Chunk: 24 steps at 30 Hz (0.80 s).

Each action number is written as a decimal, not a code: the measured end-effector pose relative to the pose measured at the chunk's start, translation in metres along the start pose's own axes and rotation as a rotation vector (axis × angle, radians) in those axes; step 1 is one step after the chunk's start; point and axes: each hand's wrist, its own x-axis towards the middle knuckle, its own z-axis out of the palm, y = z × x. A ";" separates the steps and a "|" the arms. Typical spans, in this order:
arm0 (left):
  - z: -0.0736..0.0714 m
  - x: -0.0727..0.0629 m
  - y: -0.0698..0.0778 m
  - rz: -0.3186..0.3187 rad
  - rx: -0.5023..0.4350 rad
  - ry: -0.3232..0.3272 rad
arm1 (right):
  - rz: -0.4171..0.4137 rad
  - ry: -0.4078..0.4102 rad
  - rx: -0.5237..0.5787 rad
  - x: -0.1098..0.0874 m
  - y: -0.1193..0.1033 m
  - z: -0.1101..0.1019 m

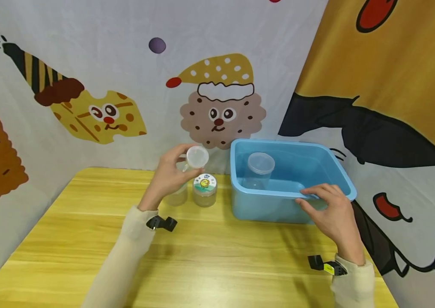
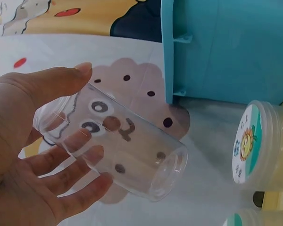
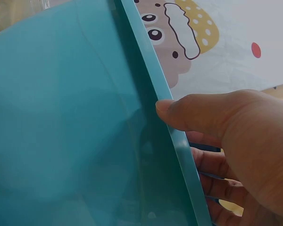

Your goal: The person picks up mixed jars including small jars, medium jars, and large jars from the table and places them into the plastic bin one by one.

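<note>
Between the thumb and fingers of my left hand (image 1: 168,174) is a clear plastic jar (image 2: 132,146) with a translucent lid (image 1: 197,157), held tilted above the table. Just below it stands a jar with a sunflower sticker on its lid (image 1: 204,184). Another jar (image 1: 177,197) is partly hidden behind the left hand. My right hand (image 1: 333,214) grips the near rim of a blue plastic bin (image 1: 269,208), thumb outside and fingers over the edge. Inside the bin, towards its left end, a clear lidded jar (image 1: 260,171) stands upright.
The wood-grain table (image 1: 217,261) runs back to a cloth backdrop (image 1: 156,107) printed with cartoon food. The bin stands at the back right of the table, close to the cloth.
</note>
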 end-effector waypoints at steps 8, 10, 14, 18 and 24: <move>0.012 0.014 0.008 0.016 0.021 -0.051 | 0.000 0.000 0.001 0.000 0.001 0.001; 0.015 0.017 0.011 0.019 0.032 -0.064 | -0.003 0.000 0.001 0.001 0.001 0.001; 0.022 0.024 0.019 0.041 0.056 -0.094 | -0.009 0.003 0.000 0.000 0.002 0.001; 0.027 0.031 0.027 0.059 0.089 -0.121 | -0.011 0.005 0.004 0.000 0.002 0.000; 0.036 0.041 0.036 0.094 0.094 -0.155 | -0.007 0.001 -0.001 0.000 0.001 0.000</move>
